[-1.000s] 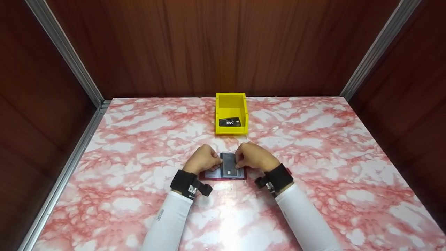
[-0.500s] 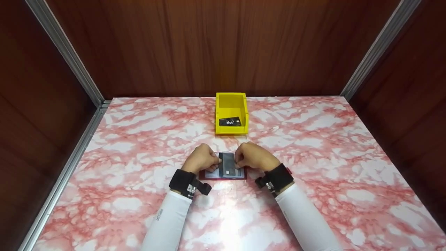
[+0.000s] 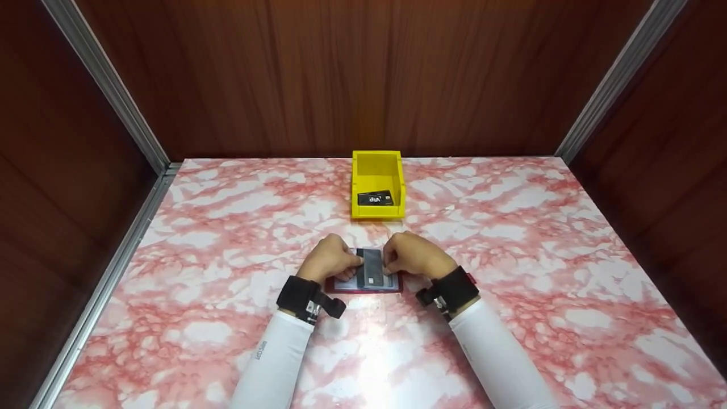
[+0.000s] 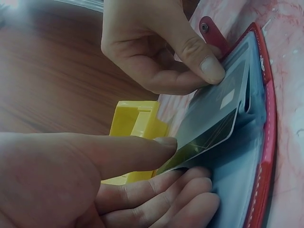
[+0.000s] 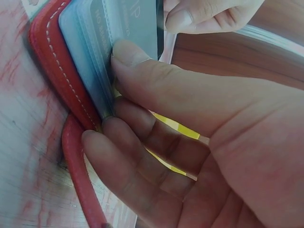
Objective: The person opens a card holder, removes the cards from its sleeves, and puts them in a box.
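Broadly, a red-and-white marbled tabletop (image 3: 227, 227) lies under the fingers (image 5: 109, 152), with dark wood-grain panels (image 3: 363, 74) beyond them. Between the fingertips, a dark chip card (image 4: 209, 142) sits partly inside a clear sleeve (image 4: 204, 109) of a white-stitched red card holder (image 5: 47, 52); the left hand (image 3: 334, 258) pinches the card, the right hand (image 3: 413, 254) the sleeve.

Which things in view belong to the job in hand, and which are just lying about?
Job in hand:
left hand, pinching the partly sleeved card
right hand, gripping the clear sleeve
red card holder, open

Lying by, untouched:
yellow bin
black card inside it, perhaps for later
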Demonstrator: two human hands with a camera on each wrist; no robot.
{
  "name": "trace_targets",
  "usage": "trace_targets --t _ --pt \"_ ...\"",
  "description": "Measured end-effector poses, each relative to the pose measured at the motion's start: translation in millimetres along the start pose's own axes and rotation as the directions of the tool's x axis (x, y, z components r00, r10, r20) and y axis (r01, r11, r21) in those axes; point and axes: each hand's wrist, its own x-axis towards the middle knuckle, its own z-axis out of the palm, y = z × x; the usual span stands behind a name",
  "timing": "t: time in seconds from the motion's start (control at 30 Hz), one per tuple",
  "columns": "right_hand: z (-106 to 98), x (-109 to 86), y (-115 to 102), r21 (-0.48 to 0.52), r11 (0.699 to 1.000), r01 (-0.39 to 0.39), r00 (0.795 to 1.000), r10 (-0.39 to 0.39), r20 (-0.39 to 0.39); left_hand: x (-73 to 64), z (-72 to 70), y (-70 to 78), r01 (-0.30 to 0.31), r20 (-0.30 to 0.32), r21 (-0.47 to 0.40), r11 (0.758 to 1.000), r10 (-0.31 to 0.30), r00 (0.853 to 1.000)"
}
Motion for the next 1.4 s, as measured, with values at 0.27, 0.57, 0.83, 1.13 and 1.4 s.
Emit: trace_targets --t 0.27,0.57,0.83,1.13,1.4 --pt "0.8 1.1 -1.0 -0.05 0.997 0.055 0.998 -0.055 -0.004 -1.1 2.7 0.4 -0.016 -0.019 -0.01 1.0 0.016 1.0" --pt "1.2 -0.5 -4.3 -0.126 0.983 0.137 0.99 -0.139 -0.008 0.5 5.4 0.6 -0.008 -0.003 -0.019 1.0 0.008 1.0" --pt "2.8 0.5 -2.6 -0.112 0.982 0.152 0.988 -0.153 0.0 -0.2 3.8 1.0 0.0 0.035 -0.079 0.997 0.003 0.999" --pt "1.5 0.7 -3.2 -0.088 0.983 0.164 0.986 -0.164 0.011 -0.9 -3.4 -1.2 0.019 0.012 -0.018 1.0 -0.019 1.0" --pt "2.0 2.1 -4.2 -0.102 0.979 0.175 0.984 -0.175 0.017 0.3 3.1 -0.7 0.017 -0.037 -0.005 1.0 -0.017 0.999"
